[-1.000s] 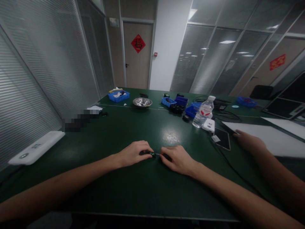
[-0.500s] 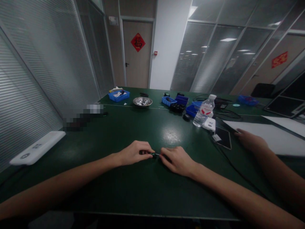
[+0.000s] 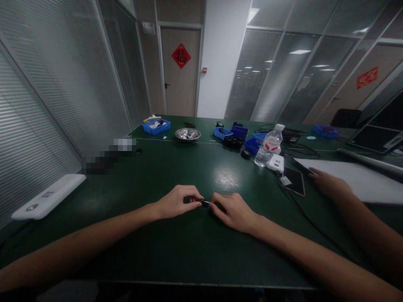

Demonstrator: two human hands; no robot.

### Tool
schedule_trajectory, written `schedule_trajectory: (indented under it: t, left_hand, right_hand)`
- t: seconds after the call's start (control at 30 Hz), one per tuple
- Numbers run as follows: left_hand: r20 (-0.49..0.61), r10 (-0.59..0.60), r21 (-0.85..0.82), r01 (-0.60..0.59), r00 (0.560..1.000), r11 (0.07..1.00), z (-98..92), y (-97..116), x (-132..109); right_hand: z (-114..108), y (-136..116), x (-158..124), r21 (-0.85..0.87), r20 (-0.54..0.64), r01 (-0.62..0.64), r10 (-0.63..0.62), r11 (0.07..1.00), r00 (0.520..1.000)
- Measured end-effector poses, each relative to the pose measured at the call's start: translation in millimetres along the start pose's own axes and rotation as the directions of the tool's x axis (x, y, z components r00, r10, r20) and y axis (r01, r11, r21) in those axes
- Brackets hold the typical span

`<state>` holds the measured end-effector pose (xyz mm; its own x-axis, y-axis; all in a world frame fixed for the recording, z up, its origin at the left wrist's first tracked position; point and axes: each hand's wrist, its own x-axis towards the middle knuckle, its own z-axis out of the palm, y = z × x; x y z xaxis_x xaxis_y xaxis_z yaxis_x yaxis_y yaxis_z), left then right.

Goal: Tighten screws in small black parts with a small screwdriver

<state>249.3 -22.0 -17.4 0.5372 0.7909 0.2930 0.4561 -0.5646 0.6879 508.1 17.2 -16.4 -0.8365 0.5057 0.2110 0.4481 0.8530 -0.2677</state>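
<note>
Thumb and fingertips of my left hand (image 3: 181,202) are pinched on a small dark piece (image 3: 204,204) just above the table. My right hand (image 3: 233,212) faces it from the right, with its fingers curled and its fingertips pressed together. Between the two hands runs a thin, bright, rod-like tip (image 3: 207,203), which meets the dark piece and enters my right fingertips. The rest of what my right hand holds is hidden in the fingers, so its kind cannot be told. Both hands are close to the green tabletop (image 3: 176,247).
Another person's hand (image 3: 330,184) holds a dark-edged sheet at right. Nearby are a water bottle (image 3: 270,146), a black tablet-like panel (image 3: 295,180) and a cable. Farther back stand a metal bowl (image 3: 187,134) and blue trays (image 3: 156,127). A white power bank-like box (image 3: 50,196) lies left.
The dark piece has turned slightly between my hands, which stay almost in place. At right, the white sheet by the other person's hand has shifted and its far edge is now lifted.
</note>
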Motion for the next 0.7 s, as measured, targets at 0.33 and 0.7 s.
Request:
schedule_trajectory:
  t: [0.33,0.7]
  left_hand:
    - [0.090,0.143,0.152,-0.155,0.986,0.976,4.1,-2.4,-4.2]
    - [0.052,0.112,0.001,-0.112,0.992,0.994,1.1,2.4,-2.2]
  right_hand:
    - [1.6,-5.2,0.2,-0.116,0.016,0.092,-0.091,0.989,0.996]
    - [5.3,-2.6,-1.6,0.018,-0.024,0.038,-0.038,0.999,0.999]
